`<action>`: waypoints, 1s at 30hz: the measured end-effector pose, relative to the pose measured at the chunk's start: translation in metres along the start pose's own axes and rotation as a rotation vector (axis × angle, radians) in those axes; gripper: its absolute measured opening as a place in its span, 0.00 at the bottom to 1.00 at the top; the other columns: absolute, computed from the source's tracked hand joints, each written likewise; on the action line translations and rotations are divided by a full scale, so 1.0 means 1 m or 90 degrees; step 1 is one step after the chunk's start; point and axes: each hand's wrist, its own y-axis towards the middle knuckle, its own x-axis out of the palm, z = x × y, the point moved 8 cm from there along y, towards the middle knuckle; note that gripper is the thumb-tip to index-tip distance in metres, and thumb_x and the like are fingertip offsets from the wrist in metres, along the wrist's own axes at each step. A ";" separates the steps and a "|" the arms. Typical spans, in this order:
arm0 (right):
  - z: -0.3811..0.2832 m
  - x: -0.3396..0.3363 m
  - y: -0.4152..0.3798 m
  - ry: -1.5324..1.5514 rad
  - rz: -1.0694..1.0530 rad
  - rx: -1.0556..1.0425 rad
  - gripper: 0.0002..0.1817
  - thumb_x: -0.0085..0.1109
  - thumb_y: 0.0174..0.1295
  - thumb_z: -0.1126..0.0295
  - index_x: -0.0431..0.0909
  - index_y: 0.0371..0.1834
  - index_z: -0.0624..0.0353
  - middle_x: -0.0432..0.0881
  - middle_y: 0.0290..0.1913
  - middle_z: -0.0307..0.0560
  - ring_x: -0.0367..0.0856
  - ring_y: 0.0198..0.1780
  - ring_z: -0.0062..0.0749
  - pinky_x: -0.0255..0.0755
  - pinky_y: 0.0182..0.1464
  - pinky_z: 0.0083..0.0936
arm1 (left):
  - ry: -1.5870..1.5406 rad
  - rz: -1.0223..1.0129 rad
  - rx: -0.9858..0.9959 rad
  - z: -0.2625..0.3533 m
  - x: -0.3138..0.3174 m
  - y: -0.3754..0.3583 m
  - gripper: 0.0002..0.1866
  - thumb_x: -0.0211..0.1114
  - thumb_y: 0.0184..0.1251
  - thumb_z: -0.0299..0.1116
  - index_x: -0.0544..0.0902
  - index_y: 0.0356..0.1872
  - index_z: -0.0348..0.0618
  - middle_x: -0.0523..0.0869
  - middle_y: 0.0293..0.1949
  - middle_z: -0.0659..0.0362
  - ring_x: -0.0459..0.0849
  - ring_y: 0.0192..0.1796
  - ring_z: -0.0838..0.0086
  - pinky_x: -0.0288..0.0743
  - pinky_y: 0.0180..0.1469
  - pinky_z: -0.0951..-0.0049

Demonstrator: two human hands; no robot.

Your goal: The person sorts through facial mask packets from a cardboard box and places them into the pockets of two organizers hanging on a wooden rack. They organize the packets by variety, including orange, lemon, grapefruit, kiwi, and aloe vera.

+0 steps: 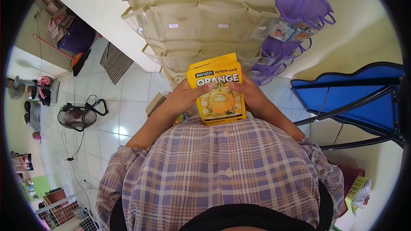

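Both of my hands hold a stack of yellow mask packets (220, 102) upright in front of my chest. The top packet reads "BIOAQUA Refresh Mask Orange" and shows an orange cartoon fruit. My left hand (184, 96) grips the left side, its thumb on the front. On the right side my right hand (248, 94) closes round the edge, thumb also on the front. The fingers behind the packets are hidden. Just beyond them hangs a beige organizer (199, 25) with see-through pockets, some bearing small white labels.
A purple organizer (299, 4) with packets in its pockets hangs at the right. Further right leans a blue folding table (355, 98) with black legs. A fan (77, 116) with a cord lies on the tiled floor at left, near a striped mat (115, 63).
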 end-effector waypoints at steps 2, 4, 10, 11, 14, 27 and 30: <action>0.003 -0.003 0.004 0.051 -0.011 -0.019 0.30 0.50 0.71 0.69 0.54 0.75 0.57 0.73 0.63 0.54 0.78 0.61 0.40 0.74 0.63 0.37 | -0.026 -0.029 -0.001 -0.011 0.007 0.003 0.20 0.61 0.73 0.37 0.73 0.61 0.38 0.83 0.52 0.55 0.82 0.53 0.73 0.76 0.55 0.72; 0.002 0.004 0.008 0.154 -0.080 -0.027 0.30 0.50 0.69 0.71 0.54 0.75 0.54 0.73 0.63 0.54 0.78 0.62 0.41 0.74 0.63 0.39 | -0.051 -0.055 0.000 -0.029 0.016 0.008 0.21 0.59 0.75 0.36 0.72 0.63 0.38 0.81 0.56 0.56 0.79 0.56 0.74 0.73 0.57 0.72; 0.007 0.007 0.005 0.261 -0.138 -0.005 0.34 0.50 0.66 0.76 0.54 0.75 0.47 0.73 0.65 0.56 0.76 0.63 0.45 0.73 0.64 0.41 | -0.224 0.189 0.377 0.004 -0.010 0.000 0.24 0.51 0.78 0.32 0.58 0.70 0.39 0.70 0.67 0.51 0.73 0.63 0.72 0.68 0.65 0.71; 0.006 0.006 0.004 0.262 -0.137 -0.004 0.34 0.50 0.66 0.76 0.54 0.75 0.47 0.73 0.65 0.56 0.76 0.63 0.45 0.73 0.64 0.41 | -0.225 0.189 0.376 0.004 -0.012 0.001 0.24 0.51 0.78 0.32 0.58 0.70 0.39 0.70 0.67 0.51 0.73 0.63 0.72 0.68 0.65 0.71; 0.003 0.000 0.002 0.259 -0.089 0.002 0.35 0.51 0.64 0.78 0.54 0.75 0.47 0.73 0.63 0.55 0.76 0.63 0.46 0.74 0.63 0.42 | -0.249 -0.003 0.248 -0.004 -0.002 0.011 0.22 0.51 0.78 0.31 0.61 0.69 0.40 0.75 0.63 0.51 0.77 0.59 0.72 0.72 0.62 0.72; 0.030 -0.017 -0.020 -0.014 0.137 0.051 0.19 0.61 0.67 0.71 0.71 0.59 0.62 0.81 0.54 0.48 0.82 0.52 0.32 0.79 0.55 0.30 | -0.348 0.092 0.080 -0.027 0.017 -0.007 0.24 0.56 0.77 0.34 0.62 0.67 0.39 0.77 0.56 0.53 0.77 0.58 0.73 0.73 0.58 0.72; 0.032 -0.016 -0.019 0.014 0.114 0.027 0.19 0.64 0.65 0.72 0.73 0.58 0.62 0.82 0.53 0.48 0.83 0.52 0.31 0.79 0.55 0.29 | -0.224 0.082 -0.033 -0.034 0.028 -0.015 0.21 0.54 0.79 0.40 0.67 0.64 0.37 0.79 0.56 0.55 0.77 0.57 0.74 0.73 0.58 0.73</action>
